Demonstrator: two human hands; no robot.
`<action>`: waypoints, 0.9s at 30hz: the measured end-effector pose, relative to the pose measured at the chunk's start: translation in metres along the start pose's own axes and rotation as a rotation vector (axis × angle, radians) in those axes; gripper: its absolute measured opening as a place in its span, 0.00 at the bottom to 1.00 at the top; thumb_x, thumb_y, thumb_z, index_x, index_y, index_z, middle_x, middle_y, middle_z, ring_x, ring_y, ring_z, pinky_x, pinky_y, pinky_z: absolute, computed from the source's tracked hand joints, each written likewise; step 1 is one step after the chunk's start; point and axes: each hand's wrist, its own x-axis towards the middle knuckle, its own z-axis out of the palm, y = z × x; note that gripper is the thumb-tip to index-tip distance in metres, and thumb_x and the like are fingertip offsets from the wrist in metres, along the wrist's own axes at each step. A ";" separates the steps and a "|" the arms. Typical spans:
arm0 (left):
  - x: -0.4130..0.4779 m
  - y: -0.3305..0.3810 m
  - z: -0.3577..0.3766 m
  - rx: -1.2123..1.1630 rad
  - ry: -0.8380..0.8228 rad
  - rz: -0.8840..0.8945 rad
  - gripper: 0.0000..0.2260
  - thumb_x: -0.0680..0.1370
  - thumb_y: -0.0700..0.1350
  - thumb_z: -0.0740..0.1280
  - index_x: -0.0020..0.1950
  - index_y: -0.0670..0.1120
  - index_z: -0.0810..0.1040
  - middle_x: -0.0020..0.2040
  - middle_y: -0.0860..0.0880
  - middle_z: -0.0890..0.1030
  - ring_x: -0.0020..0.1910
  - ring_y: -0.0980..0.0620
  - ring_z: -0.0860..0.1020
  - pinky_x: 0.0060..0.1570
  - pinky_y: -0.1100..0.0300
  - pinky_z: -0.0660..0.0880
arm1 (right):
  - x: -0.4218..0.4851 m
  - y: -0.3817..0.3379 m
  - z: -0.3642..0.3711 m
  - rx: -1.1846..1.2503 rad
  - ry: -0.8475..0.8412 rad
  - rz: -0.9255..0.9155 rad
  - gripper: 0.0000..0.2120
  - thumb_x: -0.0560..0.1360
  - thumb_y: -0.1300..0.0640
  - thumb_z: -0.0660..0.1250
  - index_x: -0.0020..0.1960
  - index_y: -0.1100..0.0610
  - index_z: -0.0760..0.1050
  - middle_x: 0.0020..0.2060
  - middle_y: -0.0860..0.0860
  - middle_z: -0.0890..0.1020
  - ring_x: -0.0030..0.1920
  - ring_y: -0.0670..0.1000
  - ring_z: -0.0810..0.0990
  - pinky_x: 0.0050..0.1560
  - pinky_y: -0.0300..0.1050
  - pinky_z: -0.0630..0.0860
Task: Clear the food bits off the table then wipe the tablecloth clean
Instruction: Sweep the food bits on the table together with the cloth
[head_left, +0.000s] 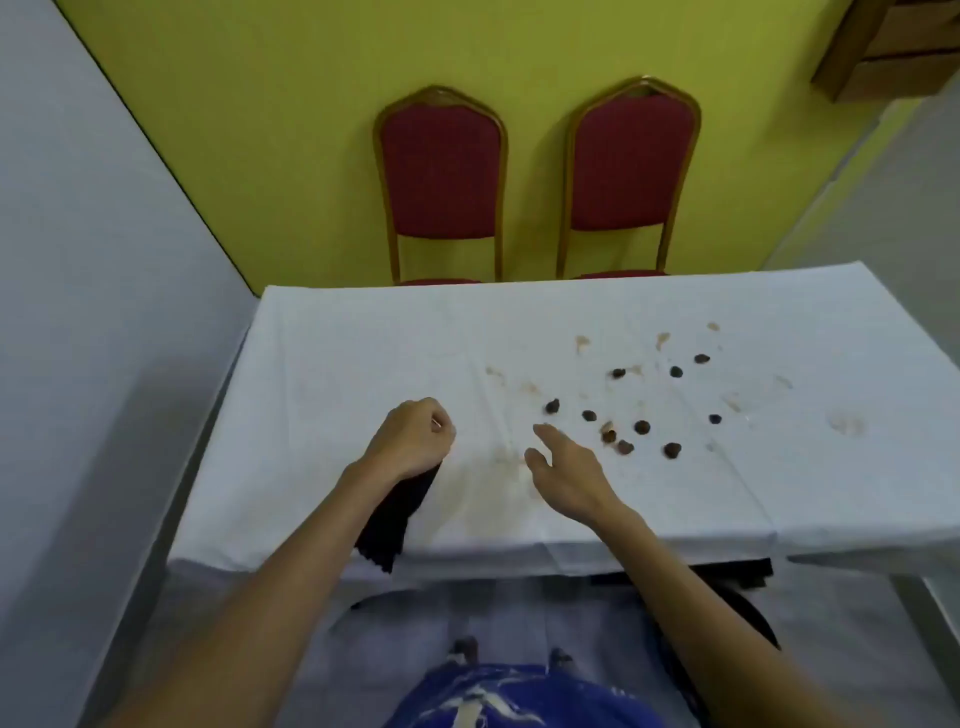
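Barely under way. To clear: dark food bits right of the tablecloth centre; to wipe: brown stains among them. At the tablecloth's near edge, left hand clamped on a dark cloth; right hand beside the bits, fingers apart.

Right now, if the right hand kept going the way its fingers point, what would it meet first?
Probably no food: the right hand points away and leftward over tablecloth, toward a faint brown stain. The nearest food bit lies just right of that line; height unclear.
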 end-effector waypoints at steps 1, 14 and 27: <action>-0.004 -0.010 0.003 0.025 0.010 -0.068 0.08 0.78 0.48 0.63 0.53 0.47 0.77 0.55 0.49 0.79 0.56 0.49 0.77 0.57 0.50 0.77 | -0.001 0.001 0.006 -0.019 -0.007 0.011 0.25 0.83 0.50 0.55 0.78 0.56 0.59 0.77 0.51 0.63 0.76 0.53 0.62 0.75 0.52 0.59; -0.034 -0.084 0.055 0.274 0.227 -0.182 0.17 0.77 0.48 0.67 0.64 0.46 0.69 0.58 0.41 0.71 0.58 0.42 0.70 0.50 0.52 0.74 | -0.008 0.034 0.071 -0.315 0.035 0.146 0.27 0.80 0.52 0.56 0.76 0.59 0.57 0.78 0.53 0.57 0.78 0.56 0.53 0.73 0.60 0.58; -0.012 -0.060 0.078 0.049 0.238 -0.020 0.18 0.78 0.49 0.68 0.66 0.46 0.70 0.62 0.43 0.69 0.60 0.44 0.70 0.53 0.49 0.76 | -0.016 0.041 0.065 -0.225 0.229 0.174 0.18 0.78 0.55 0.57 0.64 0.58 0.73 0.62 0.53 0.77 0.68 0.57 0.69 0.68 0.60 0.65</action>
